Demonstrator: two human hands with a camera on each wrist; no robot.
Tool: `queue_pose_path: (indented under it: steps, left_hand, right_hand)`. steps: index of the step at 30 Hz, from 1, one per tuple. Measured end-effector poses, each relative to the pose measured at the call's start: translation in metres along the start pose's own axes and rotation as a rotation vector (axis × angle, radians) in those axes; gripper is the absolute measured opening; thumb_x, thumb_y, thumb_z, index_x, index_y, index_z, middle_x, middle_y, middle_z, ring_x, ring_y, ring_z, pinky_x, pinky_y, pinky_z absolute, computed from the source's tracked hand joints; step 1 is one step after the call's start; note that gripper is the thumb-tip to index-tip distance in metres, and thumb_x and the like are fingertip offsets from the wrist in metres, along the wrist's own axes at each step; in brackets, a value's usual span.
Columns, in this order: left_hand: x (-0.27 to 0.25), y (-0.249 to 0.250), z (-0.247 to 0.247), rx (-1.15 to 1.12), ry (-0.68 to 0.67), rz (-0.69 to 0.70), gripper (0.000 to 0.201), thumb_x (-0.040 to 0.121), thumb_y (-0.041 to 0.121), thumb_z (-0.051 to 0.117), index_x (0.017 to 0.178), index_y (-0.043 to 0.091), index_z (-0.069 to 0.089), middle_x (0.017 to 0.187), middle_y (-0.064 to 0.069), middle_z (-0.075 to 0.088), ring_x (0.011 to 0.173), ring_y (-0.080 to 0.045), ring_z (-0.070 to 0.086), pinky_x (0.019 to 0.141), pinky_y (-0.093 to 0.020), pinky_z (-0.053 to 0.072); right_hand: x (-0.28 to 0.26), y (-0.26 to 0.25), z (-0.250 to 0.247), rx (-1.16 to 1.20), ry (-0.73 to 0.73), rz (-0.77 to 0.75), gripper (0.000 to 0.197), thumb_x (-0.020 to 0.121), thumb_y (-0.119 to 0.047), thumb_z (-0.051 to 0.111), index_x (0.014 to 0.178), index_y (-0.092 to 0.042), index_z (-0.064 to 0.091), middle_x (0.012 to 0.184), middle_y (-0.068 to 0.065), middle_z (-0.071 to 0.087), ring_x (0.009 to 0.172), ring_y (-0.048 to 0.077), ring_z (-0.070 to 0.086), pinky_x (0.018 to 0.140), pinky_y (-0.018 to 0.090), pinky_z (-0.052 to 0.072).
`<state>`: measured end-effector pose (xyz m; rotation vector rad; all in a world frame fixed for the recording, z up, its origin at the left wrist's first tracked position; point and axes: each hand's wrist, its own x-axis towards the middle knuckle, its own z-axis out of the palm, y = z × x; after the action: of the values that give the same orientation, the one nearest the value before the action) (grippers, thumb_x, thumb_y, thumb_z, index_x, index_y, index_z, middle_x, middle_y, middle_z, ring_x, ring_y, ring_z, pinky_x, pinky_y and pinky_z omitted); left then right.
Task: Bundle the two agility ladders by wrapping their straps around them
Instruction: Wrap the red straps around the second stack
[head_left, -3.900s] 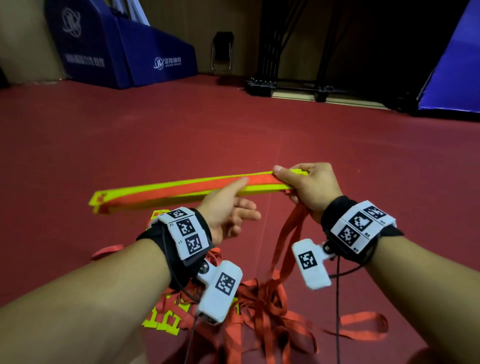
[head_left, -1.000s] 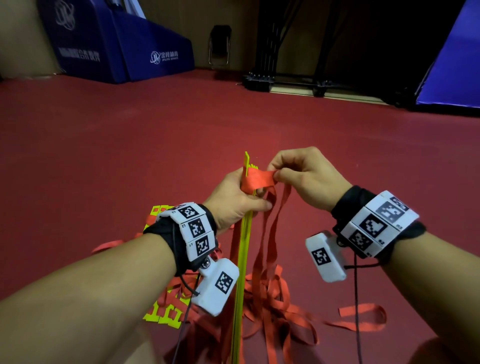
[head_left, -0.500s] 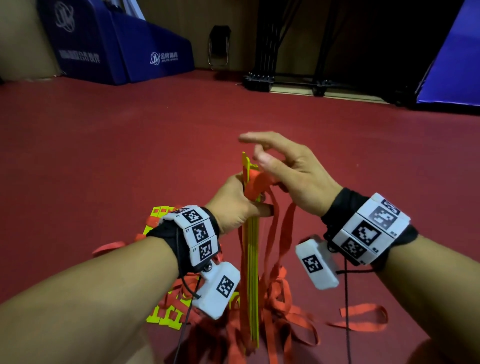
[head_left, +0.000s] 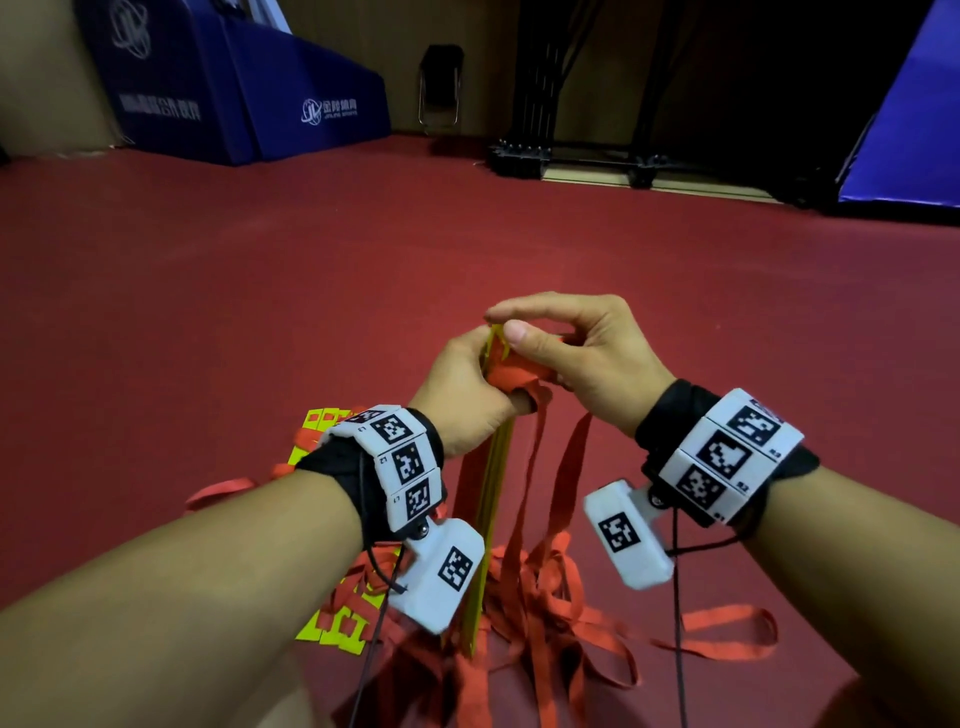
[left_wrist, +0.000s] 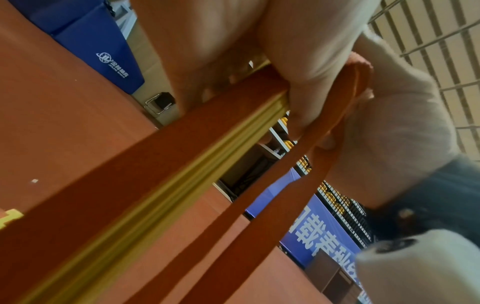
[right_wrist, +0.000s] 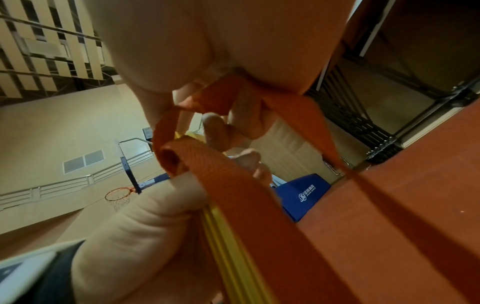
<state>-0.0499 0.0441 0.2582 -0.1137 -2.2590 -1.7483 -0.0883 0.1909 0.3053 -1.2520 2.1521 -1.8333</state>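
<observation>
Rungs (head_left: 492, 499) upright in my left hand (head_left: 467, 400), fingers clamped round them.
My right hand (head_left: 582, 358) pinches the red strap (head_left: 511, 375) at their top.

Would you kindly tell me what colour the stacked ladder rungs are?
Yellow: the stacked rungs show best in the head view, among red-orange straps.

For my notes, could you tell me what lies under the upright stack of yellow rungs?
A tangled heap of red fabric straps on the dark red floor. The stack of yellow rungs hides whatever sits directly beneath its foot.
</observation>
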Motion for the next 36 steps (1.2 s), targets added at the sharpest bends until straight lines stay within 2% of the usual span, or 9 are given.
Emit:
queue_pose_path:
  steps: [4,9,13,17,20,23,29,33,36]
  left_hand:
    - [-0.002,0.007,0.001,-0.005,0.028,0.045,0.054,0.07,0.004,0.089,0.111,0.016,0.056,0.079,0.014,0.072,0.074,0.002,0.069,0.067,-0.018,0.053]
    - [-0.002,0.009,0.002,-0.023,0.07,0.03,0.086,0.053,0.046,0.09,0.126,0.02,0.052,0.107,-0.003,0.075,0.099,-0.016,0.073,0.091,-0.047,0.059]
    - [-0.004,0.01,-0.001,-0.055,0.067,0.004,0.084,0.054,0.041,0.087,0.124,0.022,0.045,0.103,0.002,0.07,0.096,-0.018,0.072,0.084,-0.05,0.06]
    - [-0.002,0.008,-0.002,-0.024,0.087,-0.004,0.07,0.059,0.03,0.082,0.11,0.039,0.035,0.107,-0.004,0.064,0.078,-0.027,0.065,0.067,-0.063,0.057]
    - [0.001,0.005,-0.004,-0.058,0.164,-0.008,0.073,0.069,0.005,0.085,0.113,0.025,0.03,0.083,0.013,0.059,0.063,-0.008,0.057,0.061,-0.052,0.056]
    - [0.001,0.004,-0.004,-0.069,0.16,-0.016,0.073,0.066,0.006,0.084,0.113,0.023,0.03,0.085,0.009,0.05,0.066,-0.016,0.053,0.065,-0.063,0.056]
    - [0.004,0.002,-0.006,-0.047,0.214,-0.046,0.067,0.055,0.024,0.086,0.102,0.032,0.039,0.087,0.008,0.052,0.074,-0.023,0.056,0.064,-0.066,0.056]
    - [0.006,-0.002,-0.009,-0.04,0.228,-0.073,0.064,0.052,0.028,0.089,0.094,0.039,0.041,0.086,0.009,0.054,0.076,-0.021,0.058,0.066,-0.064,0.057]
    - [0.007,-0.003,-0.008,-0.034,0.227,-0.045,0.065,0.05,0.026,0.087,0.094,0.037,0.041,0.086,0.01,0.054,0.074,-0.012,0.055,0.07,-0.048,0.059]
  right_hand:
    - [0.003,0.002,0.0,-0.022,0.024,0.022,0.013,0.091,-0.02,0.07,0.102,-0.018,0.076,0.106,0.005,0.075,0.097,0.025,0.072,0.086,0.041,0.06]
    - [0.007,0.001,-0.002,-0.061,0.001,-0.002,0.013,0.091,-0.019,0.071,0.103,-0.018,0.077,0.111,0.008,0.068,0.105,0.02,0.067,0.096,0.046,0.055]
    - [0.004,-0.002,-0.006,-0.057,-0.13,0.02,0.028,0.086,-0.026,0.075,0.114,-0.025,0.072,0.11,0.015,0.072,0.102,0.038,0.068,0.093,0.053,0.054]
    - [0.005,0.008,-0.007,-0.35,-0.11,0.012,0.063,0.082,-0.05,0.074,0.136,-0.023,0.054,0.111,-0.004,0.068,0.101,0.019,0.067,0.092,0.044,0.054]
    - [0.006,0.013,-0.007,-0.447,-0.033,0.092,0.061,0.077,-0.066,0.071,0.117,-0.022,0.056,0.101,-0.009,0.066,0.093,0.015,0.065,0.086,0.045,0.053]
    - [0.006,0.01,-0.006,-0.481,-0.144,0.163,0.06,0.077,-0.079,0.058,0.086,-0.02,0.064,0.073,-0.004,0.063,0.065,0.013,0.055,0.065,0.044,0.048]
    - [0.008,0.006,-0.008,-0.385,-0.175,0.042,0.042,0.096,-0.046,0.059,0.072,-0.011,0.061,0.06,-0.008,0.049,0.057,0.007,0.041,0.058,0.03,0.034]
    - [0.009,0.003,-0.012,-0.273,-0.214,0.033,0.035,0.097,-0.032,0.061,0.078,-0.003,0.064,0.069,0.004,0.055,0.066,0.014,0.044,0.064,0.033,0.036]
    - [0.009,0.001,-0.016,-0.26,-0.246,0.063,0.021,0.097,-0.024,0.064,0.081,-0.009,0.061,0.071,0.007,0.065,0.066,0.017,0.053,0.066,0.034,0.041]
